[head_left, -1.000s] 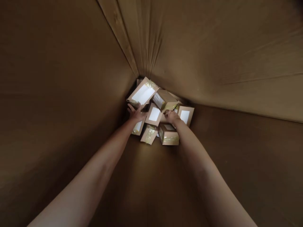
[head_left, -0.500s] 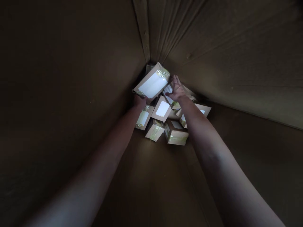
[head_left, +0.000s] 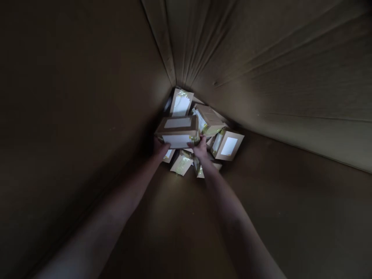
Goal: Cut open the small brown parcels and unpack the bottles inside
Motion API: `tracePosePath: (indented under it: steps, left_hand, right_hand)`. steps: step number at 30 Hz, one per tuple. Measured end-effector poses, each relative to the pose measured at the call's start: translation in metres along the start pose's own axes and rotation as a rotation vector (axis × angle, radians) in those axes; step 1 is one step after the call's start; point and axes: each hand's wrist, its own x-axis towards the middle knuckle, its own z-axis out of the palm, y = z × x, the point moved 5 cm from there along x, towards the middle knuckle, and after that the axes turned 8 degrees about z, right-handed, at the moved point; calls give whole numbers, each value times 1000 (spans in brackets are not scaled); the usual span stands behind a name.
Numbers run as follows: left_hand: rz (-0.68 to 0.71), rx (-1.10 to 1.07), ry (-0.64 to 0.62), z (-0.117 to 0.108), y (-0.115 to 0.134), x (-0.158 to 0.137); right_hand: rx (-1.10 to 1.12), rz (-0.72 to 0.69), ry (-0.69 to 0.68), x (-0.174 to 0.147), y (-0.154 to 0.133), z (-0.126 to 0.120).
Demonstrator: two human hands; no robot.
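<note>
A taped cardboard box [head_left: 158,129] with white labels on two sides is gripped between my hands. My left hand [head_left: 162,148] closes on its left end, thumb on the front face. At its lower right corner is my right hand [head_left: 199,147], thumb also on the front. Behind the held box, another labelled box [head_left: 181,104] leans near the corner. A brown box [head_left: 213,117] lies tilted to the right, and one with a white label [head_left: 229,146] sits beyond my right hand. Below the held box, a taped box [head_left: 181,164] shows partly.
Tall brown cardboard walls surround the pile, the left wall [head_left: 110,89] in deep shade and the right wall [head_left: 285,85] creased. Their folded corner [head_left: 176,73] rises behind the boxes. In front stretches the dark cardboard floor [head_left: 174,228].
My right hand has gone from open beside a tilted box to gripping a box. The held box now sits level and nearer to me. The view has shifted slightly.
</note>
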Motion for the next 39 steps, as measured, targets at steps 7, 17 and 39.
tracePosePath:
  steps: [7,17,39]
  left_hand:
    - [-16,177,-200,-25,22,-100]
    - [498,267,-314,-79,165,-254]
    - [845,174,-889,155,166,-716]
  right_hand:
    - [138,273,31,-128,51,-26]
    - [475,-49,231,-325,-19,-145]
    - [849,-323,691,-564,273,-536]
